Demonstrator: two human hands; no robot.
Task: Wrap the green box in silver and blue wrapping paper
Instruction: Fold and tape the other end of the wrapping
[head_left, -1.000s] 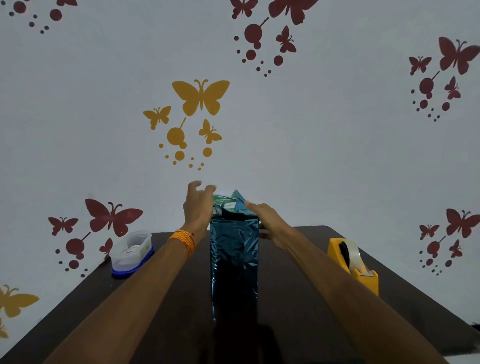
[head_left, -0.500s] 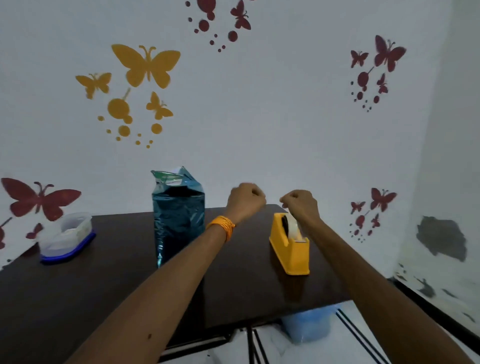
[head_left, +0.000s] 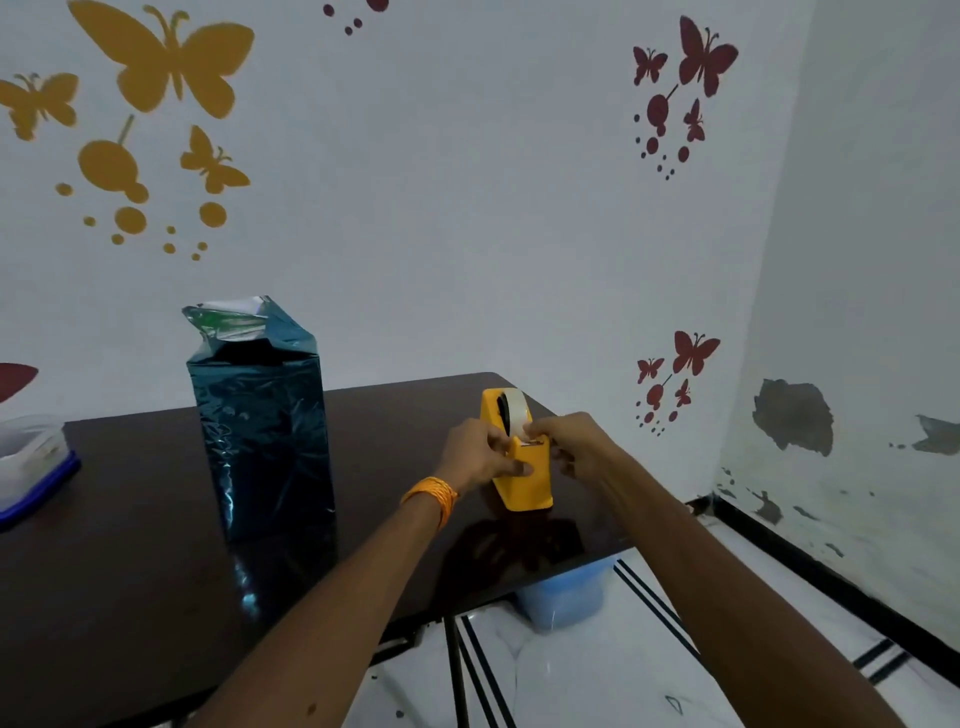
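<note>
Now your left hand (head_left: 480, 452) is gripping the yellow tape dispenser (head_left: 524, 475), fingers curled round its body to steady it, while your right hand (head_left: 569, 441) is pinching the tape (head_left: 518, 413) at the cutter, probably to pull a strip. The green box (head_left: 231, 328), sleeved in blue wrapping paper (head_left: 270, 467) with its top unfolded, is standing upright on the tabletop (head_left: 130, 571), well left of both hands. Half a second ago both fists were hovering above the dispenser.

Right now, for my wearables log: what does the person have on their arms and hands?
No sleeves show on either forearm. The left hand and right hand wear no gloves. An orange thread band, wound in several strands, circles the left wrist; the right wrist is bare.
</note>
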